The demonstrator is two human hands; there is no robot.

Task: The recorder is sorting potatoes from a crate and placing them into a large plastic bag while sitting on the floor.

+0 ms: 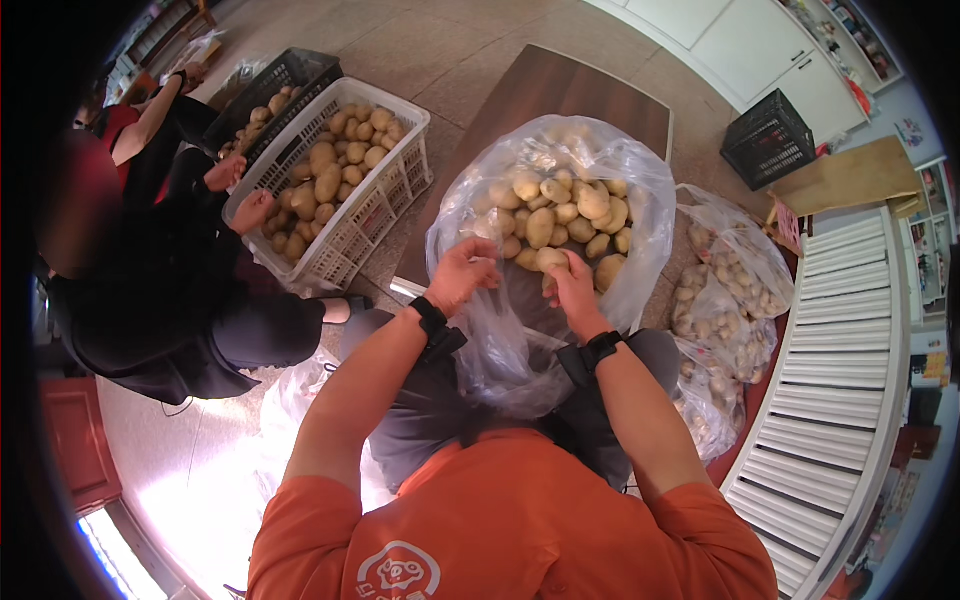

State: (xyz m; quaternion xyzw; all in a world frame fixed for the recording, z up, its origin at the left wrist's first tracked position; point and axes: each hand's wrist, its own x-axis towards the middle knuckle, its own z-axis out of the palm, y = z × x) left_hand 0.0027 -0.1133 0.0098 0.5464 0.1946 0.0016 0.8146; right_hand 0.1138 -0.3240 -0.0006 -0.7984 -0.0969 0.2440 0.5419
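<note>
A large clear plastic bag (645, 247) stands wide-mouthed before me, with many potatoes (540, 227) inside. My right hand (576, 289) grips one potato (552, 259) between thumb and fingers over the near part of the bag's mouth. To its left, my left hand (466, 276) hovers by the bag's near left side, fingers loosely bent and apart, with no potato visible in it. Loose folds of the bag hang down between my knees. Each of my wrists wears a black strap with a small box.
The bag rests on a low dark wooden table (555, 82). On the left, a person reaches toward a white plastic crate (360, 240) of potatoes; a black crate (319, 67) adjoins it. Bagged potatoes (724, 300) lie on the right beside a white slatted rack (817, 360). A black crate (769, 139) stands farther back.
</note>
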